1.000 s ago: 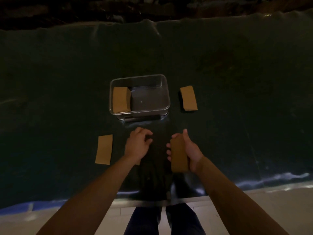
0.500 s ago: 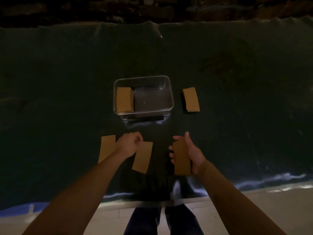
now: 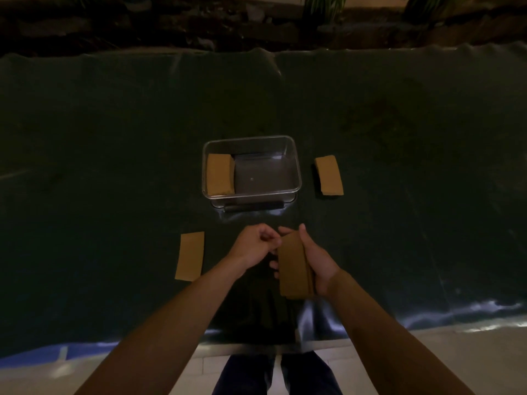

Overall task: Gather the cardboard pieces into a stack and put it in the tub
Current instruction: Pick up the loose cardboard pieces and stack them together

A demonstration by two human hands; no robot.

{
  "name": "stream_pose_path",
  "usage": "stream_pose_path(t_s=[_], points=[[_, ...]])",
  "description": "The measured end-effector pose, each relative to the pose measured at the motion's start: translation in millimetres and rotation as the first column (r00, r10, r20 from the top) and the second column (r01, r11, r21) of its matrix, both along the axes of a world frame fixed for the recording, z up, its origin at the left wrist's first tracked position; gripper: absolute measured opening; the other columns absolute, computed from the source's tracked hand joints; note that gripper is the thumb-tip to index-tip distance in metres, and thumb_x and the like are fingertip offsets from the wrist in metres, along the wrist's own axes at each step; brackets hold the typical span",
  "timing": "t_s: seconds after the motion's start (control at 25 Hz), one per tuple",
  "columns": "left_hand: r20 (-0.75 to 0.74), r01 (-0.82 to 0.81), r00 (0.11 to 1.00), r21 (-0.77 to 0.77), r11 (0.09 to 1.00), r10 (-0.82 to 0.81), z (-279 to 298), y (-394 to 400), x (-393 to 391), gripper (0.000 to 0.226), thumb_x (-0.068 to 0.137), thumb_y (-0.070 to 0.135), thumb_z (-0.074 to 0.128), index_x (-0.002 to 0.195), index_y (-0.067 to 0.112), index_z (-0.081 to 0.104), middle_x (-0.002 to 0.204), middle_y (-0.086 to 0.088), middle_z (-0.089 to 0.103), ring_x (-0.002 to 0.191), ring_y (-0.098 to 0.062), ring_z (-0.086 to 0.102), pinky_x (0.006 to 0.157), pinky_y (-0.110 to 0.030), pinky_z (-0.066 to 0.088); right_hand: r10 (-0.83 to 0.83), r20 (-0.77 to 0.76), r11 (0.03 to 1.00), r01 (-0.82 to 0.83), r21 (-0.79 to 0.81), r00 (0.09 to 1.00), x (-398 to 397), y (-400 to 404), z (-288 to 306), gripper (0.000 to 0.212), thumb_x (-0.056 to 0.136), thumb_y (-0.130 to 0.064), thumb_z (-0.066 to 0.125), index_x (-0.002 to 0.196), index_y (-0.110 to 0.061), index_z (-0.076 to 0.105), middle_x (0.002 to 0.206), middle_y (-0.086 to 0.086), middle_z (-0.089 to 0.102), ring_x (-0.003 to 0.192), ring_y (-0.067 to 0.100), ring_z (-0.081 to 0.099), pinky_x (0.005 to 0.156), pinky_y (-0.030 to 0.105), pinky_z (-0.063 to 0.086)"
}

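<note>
Near the front edge of the dark sheet [image 3: 114, 138] that covers the table, both hands meet over a small stack of cardboard pieces [image 3: 293, 269]; the right hand [image 3: 316, 263] grips the stack from its right side, thumb up along the far corner and fingertips showing past the left edge, so the stack stands lifted and tilted rather than lying flat; the left hand [image 3: 253, 249] is curled into a loose fist just beside the stack's upper left edge, its fingers touching or almost touching the cardboard, and I cannot tell whether it pinches a piece of its own; at least two layers show along the stack's near end. Left of the hands, one single cardboard piece [image 3: 190, 256] lies flat on the sheet, well clear of the left wrist. Farther off, straight ahead, sits the clear plastic tub [image 3: 296, 178], rectangular with rounded corners; inside it, against the left wall, rests a thick cardboard stack [image 3: 219, 174], while the remainder of the tub floor is bare. Right of the tub, near but apart from it, another cardboard stack [image 3: 329, 175] lies on the sheet, slightly angled. At the near bottom, pale floor tiles [image 3: 427, 360] and dark trouser legs [image 3: 273, 374] show below the table edge; beyond the far edge, dim foliage [image 3: 322, 7] and rough ground.
</note>
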State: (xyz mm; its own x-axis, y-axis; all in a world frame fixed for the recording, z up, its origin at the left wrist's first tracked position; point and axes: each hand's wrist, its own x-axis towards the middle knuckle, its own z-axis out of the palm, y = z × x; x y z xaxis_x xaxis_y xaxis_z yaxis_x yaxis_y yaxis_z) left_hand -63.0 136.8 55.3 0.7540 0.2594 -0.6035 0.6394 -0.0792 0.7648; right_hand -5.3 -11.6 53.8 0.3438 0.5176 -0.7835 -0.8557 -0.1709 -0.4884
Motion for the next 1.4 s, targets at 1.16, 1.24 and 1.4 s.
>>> stream_pose_path(t_s=[1.16,1.24,1.4], points=[[-0.032,0.105,0.994,-0.082,0.991,-0.108,17,63,-26,0.015,0.091,0.021,0.063,0.104,0.021,0.068,0.107,0.004,0.070,0.103,-0.015,0.063,0.081,-0.034,0.048,0.032,0.063,0.993,-0.024,-0.119,0.998,-1,0,-2,0.050,0.091,-0.067,0.038,0.117,-0.033,0.065,0.107,0.013,0.070,0.091,0.028,0.066,0.079,0.044,0.055],[-0.020,0.077,0.997,-0.132,0.988,-0.080,20,40,-14,0.014,0.090,0.023,0.063,0.103,0.024,0.068,0.108,0.003,0.069,0.104,-0.016,0.062,0.082,-0.034,0.047,0.084,0.052,0.986,-0.075,-0.150,0.995,-4,2,3,0.049,0.090,-0.070,0.036,0.109,-0.037,0.067,0.111,0.015,0.069,0.101,0.033,0.065,0.084,0.046,0.054],[-0.057,0.017,0.998,-0.135,0.991,-0.025,19,9,-3,0.012,0.089,0.021,0.065,0.101,0.021,0.069,0.113,-0.001,0.065,0.100,-0.017,0.061,0.079,-0.032,0.046,0.005,0.012,0.999,-0.004,-0.046,1.000,-5,3,7,0.054,0.092,-0.065,0.038,0.122,-0.029,0.064,0.100,0.018,0.073,0.086,0.029,0.069,0.077,0.042,0.056]])
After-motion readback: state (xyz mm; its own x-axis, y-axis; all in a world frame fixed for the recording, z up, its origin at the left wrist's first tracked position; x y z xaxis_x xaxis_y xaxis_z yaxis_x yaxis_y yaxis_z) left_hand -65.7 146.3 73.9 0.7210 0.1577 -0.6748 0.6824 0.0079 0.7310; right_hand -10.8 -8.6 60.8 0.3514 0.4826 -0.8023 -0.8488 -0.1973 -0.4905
